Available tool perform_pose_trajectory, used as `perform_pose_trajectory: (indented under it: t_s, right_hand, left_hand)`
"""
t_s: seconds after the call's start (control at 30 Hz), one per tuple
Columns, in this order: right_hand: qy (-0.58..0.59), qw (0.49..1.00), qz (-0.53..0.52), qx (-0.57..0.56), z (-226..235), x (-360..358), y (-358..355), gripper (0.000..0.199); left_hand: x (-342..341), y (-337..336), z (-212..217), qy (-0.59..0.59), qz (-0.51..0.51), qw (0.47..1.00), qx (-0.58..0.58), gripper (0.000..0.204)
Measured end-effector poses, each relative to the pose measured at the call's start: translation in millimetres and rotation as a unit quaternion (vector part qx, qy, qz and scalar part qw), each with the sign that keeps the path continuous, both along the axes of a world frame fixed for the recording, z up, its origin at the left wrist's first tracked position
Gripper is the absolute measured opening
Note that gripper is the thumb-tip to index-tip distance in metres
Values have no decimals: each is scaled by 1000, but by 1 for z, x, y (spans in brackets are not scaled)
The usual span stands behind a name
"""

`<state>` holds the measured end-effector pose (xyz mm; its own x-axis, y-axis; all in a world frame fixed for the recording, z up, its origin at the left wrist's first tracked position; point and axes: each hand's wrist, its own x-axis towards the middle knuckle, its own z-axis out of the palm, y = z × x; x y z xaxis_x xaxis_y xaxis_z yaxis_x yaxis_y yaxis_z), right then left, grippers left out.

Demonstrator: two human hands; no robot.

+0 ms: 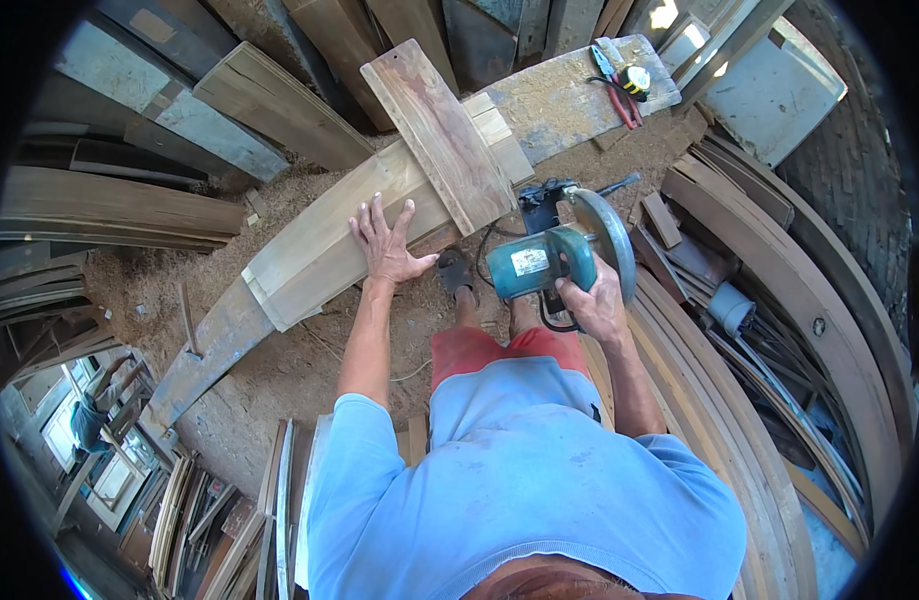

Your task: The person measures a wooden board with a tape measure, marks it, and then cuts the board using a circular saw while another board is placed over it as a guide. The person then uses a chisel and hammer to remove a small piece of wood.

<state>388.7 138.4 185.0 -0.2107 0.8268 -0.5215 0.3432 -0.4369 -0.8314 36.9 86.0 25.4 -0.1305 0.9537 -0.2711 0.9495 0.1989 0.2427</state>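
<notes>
My right hand [595, 297] is wrapped round the rear handle of a teal circular saw [524, 265]. The saw hangs to the right of the boards, its round guard [607, 235] toward the far right. My left hand [383, 238] lies with fingers spread on a pale wooden plank [314, 245]. This plank rests lengthwise on a long, worn support board [214, 335]. Across its far end lies a shorter brown board [439, 135], set crosswise. The saw's blade is hidden by the guard and base.
Pliers [614, 88] and a yellow-black tape measure [635, 82] lie on the support's far end. Stacked timber [779, 240] lines the right; more boards [279, 105] lean at far left. Sawdust covers the floor [354, 355]. A dark cord loops near my feet. Another person [91, 415] is far left.
</notes>
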Motion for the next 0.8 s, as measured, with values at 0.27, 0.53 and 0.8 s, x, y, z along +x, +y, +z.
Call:
perform_pose_trajectory:
  t_s: [0.27, 0.53, 0.8]
  right_hand:
    - [-12, 1000, 11, 7, 16, -4, -2, 29]
    - [1, 995, 86, 54, 9, -32, 0, 29]
    - [6, 993, 111, 48, -11, -61, -7, 27]
  left_hand:
    - [0, 0, 2, 3, 2, 1000, -11, 124]
    - [1, 0, 5, -1, 8, 1000, -7, 122]
    - [0, 1, 7, -22, 20, 999, -14, 119]
